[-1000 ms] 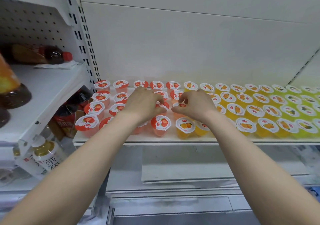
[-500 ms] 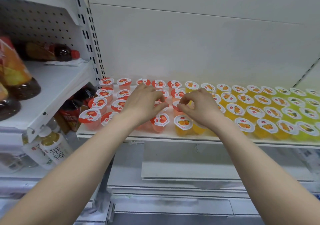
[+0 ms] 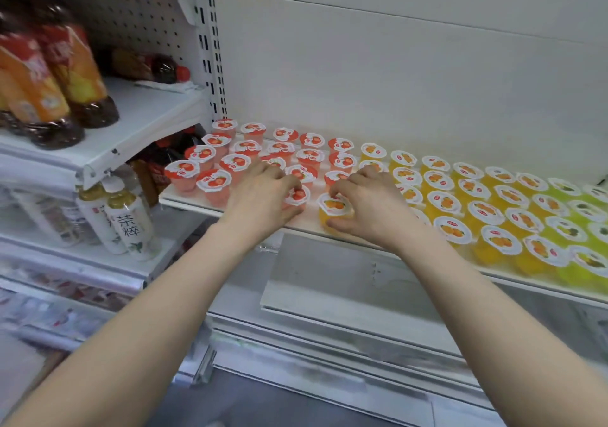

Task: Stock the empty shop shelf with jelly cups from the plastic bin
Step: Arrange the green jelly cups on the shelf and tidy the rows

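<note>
The white shelf (image 3: 230, 208) carries rows of jelly cups: red ones (image 3: 214, 181) on the left, orange ones (image 3: 454, 229) in the middle, green ones (image 3: 566, 231) on the right. My left hand (image 3: 263, 196) grips a red jelly cup (image 3: 297, 195) in the front row, thumb under it and fingers curled over its top. Beside it, my right hand (image 3: 371, 203) holds an orange jelly cup (image 3: 333, 206) at the shelf's front edge, fingertips on the lid and thumb low on its side. The plastic bin is out of view.
A neighbouring rack on the left holds dark drink bottles with orange labels (image 3: 65, 74) on its upper shelf (image 3: 138, 130) and white tea bottles (image 3: 128, 226) below. A perforated upright post (image 3: 214, 64) separates the two units. Bare lower shelves (image 3: 329, 298) lie beneath.
The view has swung right and closer. Both hands came forward from the middle rows to the front row, the left onto a red cup, the right onto an orange cup.
</note>
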